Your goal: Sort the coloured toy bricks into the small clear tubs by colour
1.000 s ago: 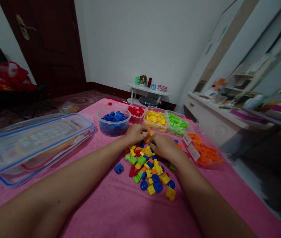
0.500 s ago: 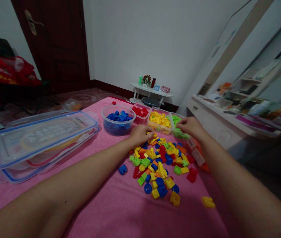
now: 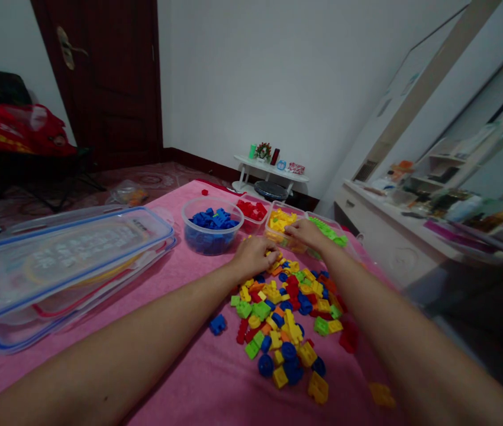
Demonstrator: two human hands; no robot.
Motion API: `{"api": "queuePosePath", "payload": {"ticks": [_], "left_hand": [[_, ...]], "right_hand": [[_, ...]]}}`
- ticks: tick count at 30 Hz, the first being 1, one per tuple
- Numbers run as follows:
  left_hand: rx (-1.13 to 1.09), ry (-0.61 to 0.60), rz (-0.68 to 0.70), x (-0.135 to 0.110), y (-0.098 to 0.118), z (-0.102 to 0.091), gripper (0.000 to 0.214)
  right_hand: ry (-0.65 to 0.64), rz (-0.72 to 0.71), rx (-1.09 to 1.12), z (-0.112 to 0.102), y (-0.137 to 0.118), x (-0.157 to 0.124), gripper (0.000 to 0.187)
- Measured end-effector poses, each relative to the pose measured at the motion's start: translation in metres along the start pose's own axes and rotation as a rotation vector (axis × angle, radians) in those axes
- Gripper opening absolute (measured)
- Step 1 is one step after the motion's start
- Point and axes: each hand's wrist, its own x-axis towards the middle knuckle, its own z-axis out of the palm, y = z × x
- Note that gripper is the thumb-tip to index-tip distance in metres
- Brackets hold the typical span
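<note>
My left hand (image 3: 255, 257), mid-frame: fingers curled narrow at the top end of the brick pile (image 3: 293, 291), yellow pieces right by the tips. Can't tell if I'm gripping one. My right hand (image 3: 305, 232), up and right of it: fingers bunched narrow over the right side of the yellow box (image 3: 278, 238). Can't tell if anything's pinched. Pile is mixed colors, center to lower center, on pink cloth (image 3: 180, 384). Row above it, left to right: blue tub (image 3: 209, 244), red box (image 3: 252, 227), yellow box, green bricks (image 3: 332, 232) in theirs. One blue brick (image 3: 218, 324) sits apart, left of the pile. Lids (image 3: 87, 251) stacked at frame left.
</note>
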Motion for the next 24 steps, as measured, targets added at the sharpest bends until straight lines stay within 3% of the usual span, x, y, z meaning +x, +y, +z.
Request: {"api": "queuePosePath", "payload": {"ticks": [10, 17, 24], "left_hand": [[0.005, -0.033, -0.010, 0.002, 0.000, -0.001, 0.026], [0.006, -0.008, 0.008, 0.001, -0.003, 0.002, 0.025], [0.004, -0.014, 0.002, 0.001, -0.004, 0.003, 0.025]], "right_hand": [[-0.301, -0.069, -0.098, -0.005, -0.007, 0.023, 0.032], [-0.259, -0.006, -0.217, -0.006, -0.012, 0.018, 0.024], [-0.200, -0.012, -0.224, -0.003, -0.010, 0.015, 0.037]]}}
